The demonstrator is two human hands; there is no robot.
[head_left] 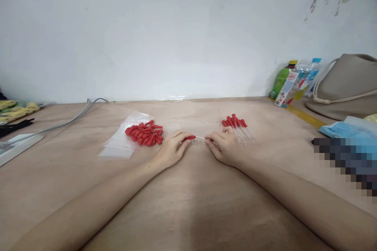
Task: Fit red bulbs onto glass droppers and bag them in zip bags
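My left hand [172,148] pinches a red rubber bulb [190,138] at the table's middle. My right hand [224,146] pinches a thin clear glass tube [203,138] whose end meets that bulb. Both hands rest on the brown table [188,204]. A heap of loose red bulbs [145,133] lies just left of my left hand. Behind the hands is a row of bare clear tubes [193,128]. To the right lie several finished droppers with red bulbs [237,125].
Clear plastic bags [119,145] are stacked left of the bulb heap. A grey cable [67,121] runs along the far left. Drink bottles [293,82] and a beige bag [346,86] stand at the back right, with a blue packet [343,129] nearer.
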